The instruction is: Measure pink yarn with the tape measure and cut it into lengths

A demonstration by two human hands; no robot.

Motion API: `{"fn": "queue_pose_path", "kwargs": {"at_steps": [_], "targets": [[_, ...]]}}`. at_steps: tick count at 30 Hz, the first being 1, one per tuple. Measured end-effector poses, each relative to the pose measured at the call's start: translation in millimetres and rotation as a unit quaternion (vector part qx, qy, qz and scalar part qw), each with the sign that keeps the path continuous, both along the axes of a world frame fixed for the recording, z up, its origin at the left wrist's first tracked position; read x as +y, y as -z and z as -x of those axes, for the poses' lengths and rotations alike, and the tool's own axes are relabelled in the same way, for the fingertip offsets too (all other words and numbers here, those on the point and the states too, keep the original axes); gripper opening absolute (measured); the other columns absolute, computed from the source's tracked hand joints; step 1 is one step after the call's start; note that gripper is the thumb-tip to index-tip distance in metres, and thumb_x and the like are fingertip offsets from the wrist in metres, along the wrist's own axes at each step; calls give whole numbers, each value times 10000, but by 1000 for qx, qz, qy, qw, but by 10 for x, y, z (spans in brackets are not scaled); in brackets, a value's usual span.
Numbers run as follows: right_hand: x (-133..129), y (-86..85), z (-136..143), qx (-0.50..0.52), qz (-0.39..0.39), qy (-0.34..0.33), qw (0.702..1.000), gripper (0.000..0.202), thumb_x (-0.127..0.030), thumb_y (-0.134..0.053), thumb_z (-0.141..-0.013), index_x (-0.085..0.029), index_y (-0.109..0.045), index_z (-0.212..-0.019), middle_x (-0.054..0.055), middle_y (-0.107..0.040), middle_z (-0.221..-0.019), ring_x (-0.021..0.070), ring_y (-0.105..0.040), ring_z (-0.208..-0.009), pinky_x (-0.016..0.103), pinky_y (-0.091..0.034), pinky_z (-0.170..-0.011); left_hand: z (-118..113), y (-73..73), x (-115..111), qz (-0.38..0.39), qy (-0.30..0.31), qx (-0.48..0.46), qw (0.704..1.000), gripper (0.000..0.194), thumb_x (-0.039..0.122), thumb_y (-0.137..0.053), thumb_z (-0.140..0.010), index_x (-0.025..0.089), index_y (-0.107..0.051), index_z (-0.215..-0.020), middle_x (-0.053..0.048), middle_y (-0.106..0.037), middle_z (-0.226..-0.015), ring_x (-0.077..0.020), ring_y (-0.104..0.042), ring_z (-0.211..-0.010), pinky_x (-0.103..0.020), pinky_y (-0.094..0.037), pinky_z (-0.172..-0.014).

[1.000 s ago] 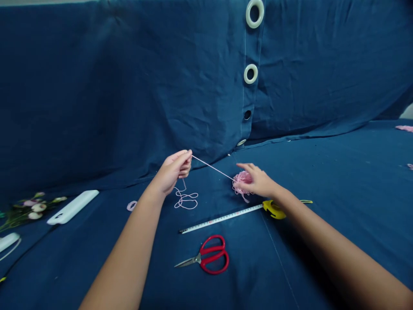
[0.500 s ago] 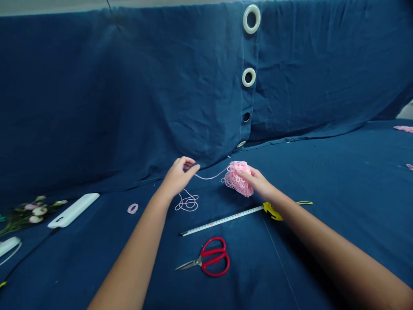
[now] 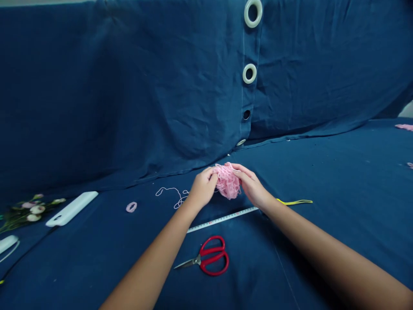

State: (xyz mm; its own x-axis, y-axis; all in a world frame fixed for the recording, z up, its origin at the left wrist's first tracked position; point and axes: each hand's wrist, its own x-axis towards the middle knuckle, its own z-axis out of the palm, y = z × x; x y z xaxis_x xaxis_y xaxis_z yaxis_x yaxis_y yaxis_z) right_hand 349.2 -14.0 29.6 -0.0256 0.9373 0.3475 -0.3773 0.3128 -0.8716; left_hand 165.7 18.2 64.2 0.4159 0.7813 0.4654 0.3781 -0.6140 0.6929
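A loose bundle of pink yarn [image 3: 227, 182] is held up between both hands, above the blue cloth. My left hand [image 3: 204, 186] pinches its left side, thumb and fingers closed. On the other side my right hand [image 3: 251, 184] grips the bundle with thumb and fingers. A loose strand of yarn [image 3: 176, 193] lies curled on the cloth left of my left hand. Below the hands stretches a tape measure [image 3: 222, 218], its case mostly hidden behind my right forearm. Red-handled scissors [image 3: 206, 257] lie nearer to me, blades pointing left.
A small pink yarn ring [image 3: 131, 207] lies to the left. Farther left are a white power bank-like block [image 3: 72, 209] with a dark cable, and artificial flowers [image 3: 34, 209]. A blue curtain [image 3: 177, 86] with white rings hangs behind. Pink pieces [image 3: 405, 127] lie at the far right.
My left hand has moved right from the loose strand to the bundle and now grips it. My right hand has shifted slightly left with the yarn. The strand's coils have spread leftward.
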Motion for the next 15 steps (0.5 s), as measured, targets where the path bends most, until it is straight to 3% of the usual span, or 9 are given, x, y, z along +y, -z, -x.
{"fn": "queue_pose_path", "kwargs": {"at_steps": [3, 5, 8, 12, 15], "targets": [[52, 81, -18, -64, -33, 19, 997, 511, -316, -646, -906, -293, -620, -1416, 47, -660, -1358, 265, -594, -1248, 409, -489, -1041, 74, 0, 129, 21, -38, -20, 999, 314, 288, -460, -997, 189, -752, -1062, -86, -725, -1153, -251, -658, -1131, -367, -485, -1040], [64, 146, -27, -139, -61, 36, 988, 639, -277, -649, -882, -312, -526, -1508, 61, -624, -1394, 262, -588, -1235, 402, -515, -986, 98, 24, 156, 54, -49, -23, 997, 271, 300, -498, -970, 188, -726, -1064, -85, -725, -1136, -250, -666, -1091, -358, -502, -989], [42, 239, -18, -266, -102, 88, 955, 635, -282, -626, -902, -304, -504, -1525, 87, -589, -1422, 260, -580, -1233, 397, -526, -953, 118, 87, 147, 109, -57, -1, 992, 241, 344, -514, -956, 200, -682, -1049, -59, -741, -1050, -242, -684, -960, -345, -521, -880], [4, 309, 18, -367, -105, 148, 912, 634, -310, -650, -894, -267, -515, -1512, 94, -649, -1277, 245, -629, -1079, 412, -518, -959, 137, 186, 180, 167, -52, 61, 983, 476, 531, -400, -999, 182, -691, -856, -77, -747, -898, -290, -675, -928, -396, -502, -891], [15, 309, 24, -356, -48, 169, 918, 558, -374, -683, -877, -239, -592, -1411, 54, -711, -1047, 221, -648, -861, 370, -543, -826, 133, 236, 237, 257, -47, -22, 965, 625, 670, -354, -972, 159, -705, -892, -111, -759, -913, -307, -684, -939, -421, -523, -902]]}}
